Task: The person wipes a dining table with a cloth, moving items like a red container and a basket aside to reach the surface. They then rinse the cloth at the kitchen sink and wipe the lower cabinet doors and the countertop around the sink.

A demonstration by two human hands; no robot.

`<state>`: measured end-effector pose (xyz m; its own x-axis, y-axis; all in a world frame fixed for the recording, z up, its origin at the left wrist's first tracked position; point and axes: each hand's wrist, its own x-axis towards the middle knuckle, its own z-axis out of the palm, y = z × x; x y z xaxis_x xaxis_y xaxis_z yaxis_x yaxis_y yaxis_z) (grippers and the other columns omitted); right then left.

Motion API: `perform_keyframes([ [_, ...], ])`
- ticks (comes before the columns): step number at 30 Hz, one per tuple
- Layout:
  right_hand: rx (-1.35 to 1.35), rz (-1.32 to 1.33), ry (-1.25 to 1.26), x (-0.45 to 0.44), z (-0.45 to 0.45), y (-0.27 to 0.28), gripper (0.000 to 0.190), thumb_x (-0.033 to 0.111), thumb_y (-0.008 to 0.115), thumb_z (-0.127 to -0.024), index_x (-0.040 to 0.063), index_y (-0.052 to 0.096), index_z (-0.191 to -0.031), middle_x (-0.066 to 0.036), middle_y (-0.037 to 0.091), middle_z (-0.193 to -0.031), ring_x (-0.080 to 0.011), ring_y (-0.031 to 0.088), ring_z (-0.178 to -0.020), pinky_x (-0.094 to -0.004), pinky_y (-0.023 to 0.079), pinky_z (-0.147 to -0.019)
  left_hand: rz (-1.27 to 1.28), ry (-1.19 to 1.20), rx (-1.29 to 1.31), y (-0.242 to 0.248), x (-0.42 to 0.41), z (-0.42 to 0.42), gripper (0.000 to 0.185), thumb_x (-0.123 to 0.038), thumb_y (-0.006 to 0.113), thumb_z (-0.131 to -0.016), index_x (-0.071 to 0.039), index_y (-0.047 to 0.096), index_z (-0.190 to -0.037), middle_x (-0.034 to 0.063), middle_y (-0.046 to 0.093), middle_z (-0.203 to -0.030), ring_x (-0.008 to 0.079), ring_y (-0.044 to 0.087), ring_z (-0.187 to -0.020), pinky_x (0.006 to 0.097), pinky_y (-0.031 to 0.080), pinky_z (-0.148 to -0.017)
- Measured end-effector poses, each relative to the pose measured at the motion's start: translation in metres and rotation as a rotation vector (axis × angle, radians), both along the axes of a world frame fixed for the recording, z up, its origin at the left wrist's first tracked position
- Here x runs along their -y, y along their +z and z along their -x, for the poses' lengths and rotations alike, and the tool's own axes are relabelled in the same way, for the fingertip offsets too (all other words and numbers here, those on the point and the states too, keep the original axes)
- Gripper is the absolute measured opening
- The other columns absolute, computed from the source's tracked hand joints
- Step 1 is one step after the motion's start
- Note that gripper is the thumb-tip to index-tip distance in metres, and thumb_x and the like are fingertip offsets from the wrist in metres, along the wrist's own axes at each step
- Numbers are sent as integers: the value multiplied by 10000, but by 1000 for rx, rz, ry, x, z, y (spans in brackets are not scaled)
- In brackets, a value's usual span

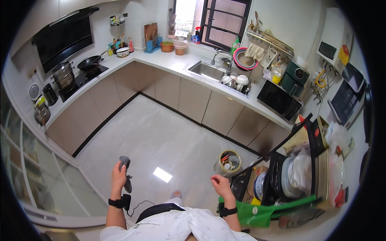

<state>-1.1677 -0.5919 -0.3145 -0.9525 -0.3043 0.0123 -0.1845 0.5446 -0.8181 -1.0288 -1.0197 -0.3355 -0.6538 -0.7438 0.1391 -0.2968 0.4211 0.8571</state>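
My left hand (118, 177) grips a crumpled dark grey piece (128, 183) of cloth or thin plastic; which of the two I cannot tell. Part of it pokes out above the fingers, and the rest dangles below them over the floor. My right hand (220, 184) is loosely curled, and no object shows in it. Just beyond that hand stands a waste bin (216, 167) with a yellow rim, lined with a clear bag and partly filled with rubbish. Both wrists wear black bands.
A black rack (271, 177) loaded with pans, bags and boxes stands at the right, a green bag (253, 215) before it. Pale cabinets (193, 96) and a white counter with a sink (208, 71) run behind. A glass sliding door (39, 180) borders the left. Grey tiles (150, 132) cover the floor.
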Motion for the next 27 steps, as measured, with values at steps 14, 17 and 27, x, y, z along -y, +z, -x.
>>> perform_keyframes([
  [14,146,41,50,29,399,-32,159,94,556,-805,11,613,-928,-145,649,-819,-249,643,-742,-318,503,-668,-699,-521,-129,32,-84,535,257,-207,551,-914,-16,563,-1087,11,597,-927,73,513,-819,236,435,-731],
  [17,78,-139,111,34,490,-50,150,114,550,-800,27,611,-906,-139,644,-842,-295,630,-764,-345,502,-678,-867,-499,-29,4,-92,613,262,-220,511,-936,-33,527,-1118,22,596,-950,101,558,-792,269,496,-688],
  [27,183,50,115,92,698,-46,137,63,566,-797,25,614,-919,-128,637,-823,-234,624,-721,-305,495,-672,-1222,-436,-45,4,-38,836,298,-234,448,-959,-6,511,-1140,78,616,-959,148,611,-789,319,548,-647],
])
